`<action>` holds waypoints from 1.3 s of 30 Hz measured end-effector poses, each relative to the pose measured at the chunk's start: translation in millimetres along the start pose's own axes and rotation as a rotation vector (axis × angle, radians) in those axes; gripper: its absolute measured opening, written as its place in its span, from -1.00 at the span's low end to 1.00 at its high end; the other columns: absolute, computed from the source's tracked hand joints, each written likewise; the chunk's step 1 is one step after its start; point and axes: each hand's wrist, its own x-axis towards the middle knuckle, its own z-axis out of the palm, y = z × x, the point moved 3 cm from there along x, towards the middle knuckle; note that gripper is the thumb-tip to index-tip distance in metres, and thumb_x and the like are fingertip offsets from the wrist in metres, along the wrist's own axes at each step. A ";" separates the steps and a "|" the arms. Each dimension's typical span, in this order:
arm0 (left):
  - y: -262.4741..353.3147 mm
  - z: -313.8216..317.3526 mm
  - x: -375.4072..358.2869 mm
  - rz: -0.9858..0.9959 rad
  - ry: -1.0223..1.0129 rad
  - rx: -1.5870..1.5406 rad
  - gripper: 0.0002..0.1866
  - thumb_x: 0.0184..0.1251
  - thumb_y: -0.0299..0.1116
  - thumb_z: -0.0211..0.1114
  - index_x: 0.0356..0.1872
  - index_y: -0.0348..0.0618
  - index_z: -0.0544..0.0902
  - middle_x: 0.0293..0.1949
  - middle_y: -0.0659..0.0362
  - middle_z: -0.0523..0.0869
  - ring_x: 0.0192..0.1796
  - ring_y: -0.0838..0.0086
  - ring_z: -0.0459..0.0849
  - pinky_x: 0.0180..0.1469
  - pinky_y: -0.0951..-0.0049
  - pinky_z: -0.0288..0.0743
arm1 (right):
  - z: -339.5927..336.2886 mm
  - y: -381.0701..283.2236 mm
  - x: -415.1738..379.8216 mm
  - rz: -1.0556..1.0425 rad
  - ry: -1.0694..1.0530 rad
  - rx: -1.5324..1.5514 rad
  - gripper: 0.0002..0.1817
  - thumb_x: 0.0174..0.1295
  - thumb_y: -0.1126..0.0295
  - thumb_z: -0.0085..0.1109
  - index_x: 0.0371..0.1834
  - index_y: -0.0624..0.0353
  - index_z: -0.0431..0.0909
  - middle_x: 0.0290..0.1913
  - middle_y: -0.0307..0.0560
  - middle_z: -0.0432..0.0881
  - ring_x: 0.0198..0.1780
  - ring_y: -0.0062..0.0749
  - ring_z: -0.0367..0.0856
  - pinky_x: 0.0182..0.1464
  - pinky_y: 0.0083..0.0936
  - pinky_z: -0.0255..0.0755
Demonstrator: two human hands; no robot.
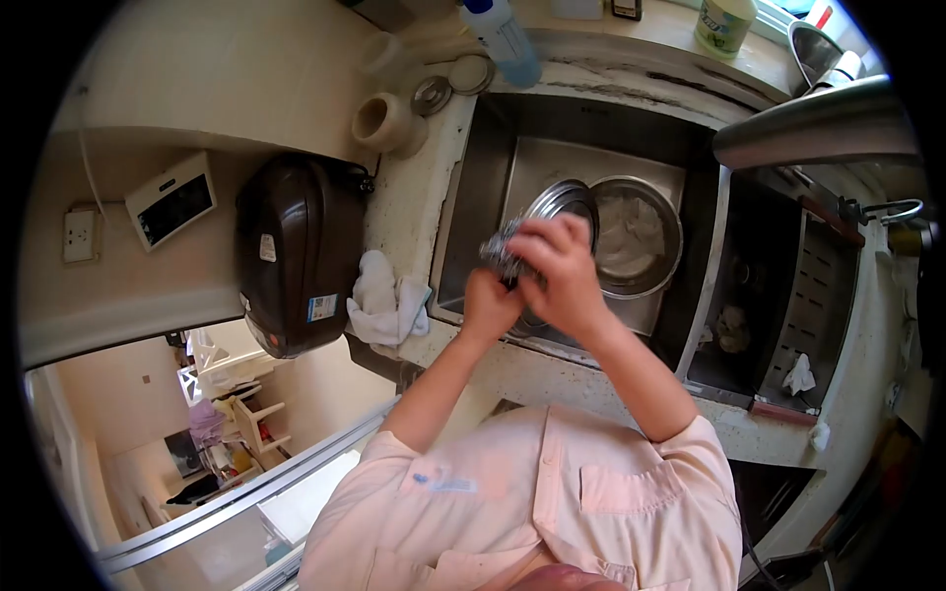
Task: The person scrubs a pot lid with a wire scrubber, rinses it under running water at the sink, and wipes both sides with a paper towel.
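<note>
Both hands are together over the left side of the sink basin (552,163). My right hand (562,266) is closed on a shiny, crinkled steel wool scourer (501,248). Just below it, my left hand (491,305) is closed around a dark piece, perhaps a handle, mostly hidden by the fingers. Behind the hands, round stainless steel ware (564,195) stands in the basin, partly covered by my right hand. To its right sits a steel pot (676,236) with cloudy liquid and something pale inside.
A blue-capped bottle (507,44) stands behind the sink, with a ceramic jar (379,123) to the left. A white cloth (384,300) lies beside a dark brown appliance (286,256). The large faucet (818,128) reaches in from the right, above a second compartment (739,286).
</note>
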 end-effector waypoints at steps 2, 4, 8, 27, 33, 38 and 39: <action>26.7 1.4 -0.9 -0.010 0.013 -0.100 -0.89 0.00 -0.48 0.26 -0.41 -0.27 0.59 -0.63 0.18 0.57 -0.48 0.70 0.45 -0.44 0.54 0.38 | -8.0 19.6 14.6 0.099 0.152 -0.042 -0.63 -0.26 0.59 0.10 -0.26 0.16 0.48 -0.15 -0.02 0.51 -0.02 -0.05 0.35 0.08 -0.25 0.19; 30.9 1.2 -5.2 -0.009 0.006 -0.094 -0.90 0.01 -0.47 0.26 -0.43 -0.27 0.58 -0.63 0.18 0.57 -0.47 0.70 0.46 -0.44 0.54 0.39 | -15.0 21.3 28.3 0.190 0.233 -0.094 -0.68 -0.24 0.59 0.07 -0.30 0.19 0.46 -0.15 0.02 0.51 -0.03 -0.03 0.34 0.06 -0.24 0.18; 22.3 -0.3 -0.2 0.122 -0.015 -0.003 -0.93 0.07 -0.49 0.23 -0.42 -0.28 0.58 -0.55 0.20 0.63 -0.44 0.67 0.52 -0.38 0.55 0.43 | 0.0 -23.7 8.0 0.025 0.018 -0.114 -0.68 -0.31 0.44 0.05 -0.35 0.13 0.45 -0.11 -0.05 0.46 -0.02 -0.07 0.32 0.12 -0.20 0.12; 5.8 -15.0 -3.4 0.172 -0.037 0.129 -0.88 0.01 -0.47 0.25 -0.39 -0.25 0.60 -0.58 0.00 0.61 -0.55 0.47 0.57 -0.44 0.46 0.43 | 14.4 -21.1 15.6 0.195 0.124 -0.135 -0.68 -0.27 0.45 -0.03 -0.32 0.16 0.44 -0.10 0.00 0.44 0.05 -0.04 0.27 0.13 -0.18 0.09; 21.7 -27.4 -10.9 0.044 0.008 0.115 -0.84 0.10 -0.48 0.22 -0.28 -0.28 0.62 -0.50 0.11 0.68 -0.48 0.53 0.62 -0.37 0.53 0.46 | 25.0 194.2 -28.2 0.584 0.113 -0.083 -0.62 0.05 0.32 -0.04 -0.05 0.20 0.42 -0.16 0.14 0.54 -0.15 0.11 0.46 -0.12 -0.17 0.35; 4.8 -42.2 -18.1 -0.079 0.066 0.033 -0.81 0.18 -0.48 0.21 -0.20 -0.34 0.61 -0.36 0.12 0.71 -0.31 0.58 0.65 -0.24 0.58 0.49 | 6.7 231.8 -104.9 0.827 -0.114 -0.973 -0.65 0.14 0.33 -0.07 0.01 0.14 0.43 -0.03 0.11 0.51 -0.03 0.04 0.49 0.02 -0.18 0.38; 7.5 -38.9 -14.9 -0.040 0.130 -0.014 -0.80 0.19 -0.48 0.20 -0.19 -0.36 0.60 -0.32 0.11 0.71 -0.27 0.58 0.65 -0.20 0.58 0.50 | 20.1 265.1 -128.2 0.796 -0.172 -0.873 -0.67 0.13 0.38 -0.06 0.00 0.14 0.43 -0.03 0.09 0.50 -0.01 0.02 0.47 0.03 -0.19 0.37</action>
